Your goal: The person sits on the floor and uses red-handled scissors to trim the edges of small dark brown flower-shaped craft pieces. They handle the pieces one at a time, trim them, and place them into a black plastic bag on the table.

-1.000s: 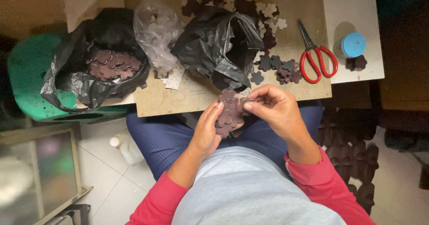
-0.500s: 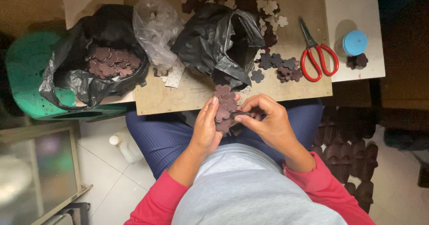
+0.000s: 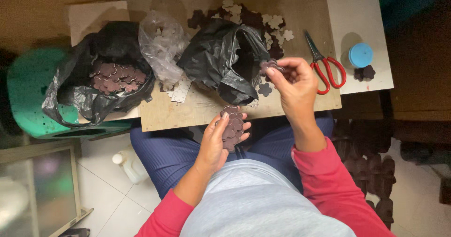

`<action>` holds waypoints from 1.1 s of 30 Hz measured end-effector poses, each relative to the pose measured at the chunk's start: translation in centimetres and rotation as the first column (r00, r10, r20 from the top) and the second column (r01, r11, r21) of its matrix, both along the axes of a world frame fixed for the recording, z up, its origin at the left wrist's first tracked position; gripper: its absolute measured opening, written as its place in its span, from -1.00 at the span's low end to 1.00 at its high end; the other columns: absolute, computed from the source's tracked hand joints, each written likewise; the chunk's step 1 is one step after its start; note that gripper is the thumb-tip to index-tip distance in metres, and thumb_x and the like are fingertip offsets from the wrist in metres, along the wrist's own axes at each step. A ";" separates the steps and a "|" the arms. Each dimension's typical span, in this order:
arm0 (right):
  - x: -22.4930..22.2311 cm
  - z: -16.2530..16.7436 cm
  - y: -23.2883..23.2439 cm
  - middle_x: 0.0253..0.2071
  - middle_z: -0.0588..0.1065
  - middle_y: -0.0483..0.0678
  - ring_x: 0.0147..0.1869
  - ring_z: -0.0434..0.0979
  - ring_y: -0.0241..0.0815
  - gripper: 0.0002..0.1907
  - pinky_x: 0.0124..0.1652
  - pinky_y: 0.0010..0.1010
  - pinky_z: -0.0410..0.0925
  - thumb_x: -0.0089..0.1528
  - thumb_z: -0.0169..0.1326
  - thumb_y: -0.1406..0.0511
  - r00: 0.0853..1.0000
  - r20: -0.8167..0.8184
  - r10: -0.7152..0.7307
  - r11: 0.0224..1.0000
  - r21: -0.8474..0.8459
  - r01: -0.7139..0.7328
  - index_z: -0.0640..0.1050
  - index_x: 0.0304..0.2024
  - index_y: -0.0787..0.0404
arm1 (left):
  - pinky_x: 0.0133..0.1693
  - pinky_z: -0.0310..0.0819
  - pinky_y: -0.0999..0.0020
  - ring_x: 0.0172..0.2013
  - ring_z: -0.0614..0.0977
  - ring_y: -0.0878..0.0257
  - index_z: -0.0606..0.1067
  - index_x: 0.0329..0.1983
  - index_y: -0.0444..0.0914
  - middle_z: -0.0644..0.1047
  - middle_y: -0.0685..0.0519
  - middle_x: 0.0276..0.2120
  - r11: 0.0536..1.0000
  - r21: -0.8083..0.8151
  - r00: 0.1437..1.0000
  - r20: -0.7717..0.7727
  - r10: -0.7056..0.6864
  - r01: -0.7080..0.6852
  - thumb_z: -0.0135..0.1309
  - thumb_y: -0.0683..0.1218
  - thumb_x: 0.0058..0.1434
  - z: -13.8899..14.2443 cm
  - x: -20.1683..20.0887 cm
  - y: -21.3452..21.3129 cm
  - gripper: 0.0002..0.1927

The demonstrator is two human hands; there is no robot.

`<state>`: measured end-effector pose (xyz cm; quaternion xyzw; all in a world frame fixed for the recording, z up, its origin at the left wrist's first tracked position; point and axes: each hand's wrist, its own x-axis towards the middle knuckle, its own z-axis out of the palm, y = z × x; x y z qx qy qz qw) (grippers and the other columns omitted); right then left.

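My left hand [image 3: 217,142] holds a fanned stack of dark brown flower-shaped cutouts [image 3: 232,128] just below the near edge of the wooden board [image 3: 300,25]. My right hand [image 3: 293,79] is raised over the board and pinches one or two dark flower cutouts [image 3: 269,66] at its fingertips, right beside a crumpled black plastic bag [image 3: 221,58]. Loose brown and pale flower cutouts [image 3: 275,23] lie on the board beyond the hand.
A second black bag [image 3: 87,77] at the left holds several brown cutouts. A clear plastic bag [image 3: 162,44] sits between the bags. Red-handled scissors [image 3: 324,67] and a blue lid [image 3: 361,55] lie at the right. A green stool [image 3: 28,96] stands at the left.
My right hand has left the stack in my left hand and reached up onto the board, where it now pinches loose cutouts. My left hand stays low with the stack.
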<state>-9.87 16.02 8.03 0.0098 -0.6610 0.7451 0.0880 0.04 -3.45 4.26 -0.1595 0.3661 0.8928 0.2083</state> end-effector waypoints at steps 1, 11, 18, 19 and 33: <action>-0.5 0.2 -0.8 -0.06 0.63 -0.03 -0.03 0.66 -0.32 -0.75 -0.01 -0.54 0.50 0.31 0.25 0.44 0.999 -0.047 0.016 1.000 0.003 -0.016 0.48 -0.02 0.30 | -0.01 0.62 0.12 0.03 0.65 0.06 0.39 0.24 -0.28 0.57 -0.09 0.07 1.000 0.013 1.000 0.002 0.002 -0.002 -0.18 0.10 0.45 0.2 0.0 0.0 -0.53; 7.2 4.0 -3.8 -0.14 0.52 -0.02 -0.11 0.53 -0.13 -0.62 -0.19 -0.36 0.41 0.07 0.40 0.34 0.935 -0.166 0.314 0.703 0.702 -0.111 0.60 -0.08 0.24 | 0.00 0.56 0.19 -0.01 0.62 0.12 0.39 0.25 -0.35 0.56 -0.11 0.03 0.981 0.194 0.999 -0.046 0.023 -0.014 -0.31 0.17 0.55 -0.3 0.3 -0.4 -0.45; 8.4 3.0 -4.3 -0.17 0.53 -0.02 -0.13 0.58 -0.11 -0.70 -0.21 -0.38 0.44 0.07 0.41 0.34 0.958 -0.078 0.275 0.706 0.693 -0.146 0.59 -0.20 0.20 | -0.07 0.49 0.30 -0.04 0.59 0.21 0.41 0.28 -0.40 0.53 -0.09 0.05 0.937 0.342 0.995 -0.045 0.085 -0.064 -0.24 0.11 0.69 -1.7 0.7 0.8 -0.51; 8.4 2.8 -4.2 -0.18 0.52 -0.02 -0.13 0.58 -0.10 -0.67 -0.21 -0.37 0.44 0.06 0.41 0.34 0.954 -0.084 0.289 0.702 0.696 -0.151 0.58 -0.19 0.22 | -0.04 0.51 0.28 -0.05 0.61 0.19 0.41 0.24 -0.38 0.54 -0.10 0.03 0.952 0.300 0.997 -0.019 0.070 -0.061 -0.25 0.12 0.63 -1.7 0.7 0.8 -0.51; 7.8 -0.9 -0.4 -0.14 0.58 -0.14 -0.10 0.57 -0.42 -0.80 -0.07 -0.59 0.46 0.26 0.23 0.46 0.941 0.247 0.231 0.972 -0.106 -0.210 0.55 -0.07 0.29 | 0.07 0.56 0.14 0.07 0.61 0.14 0.36 0.26 -0.34 0.53 -0.08 0.12 0.983 0.179 0.998 -0.037 0.046 -0.039 -0.28 0.14 0.50 -0.4 0.4 0.7 -0.47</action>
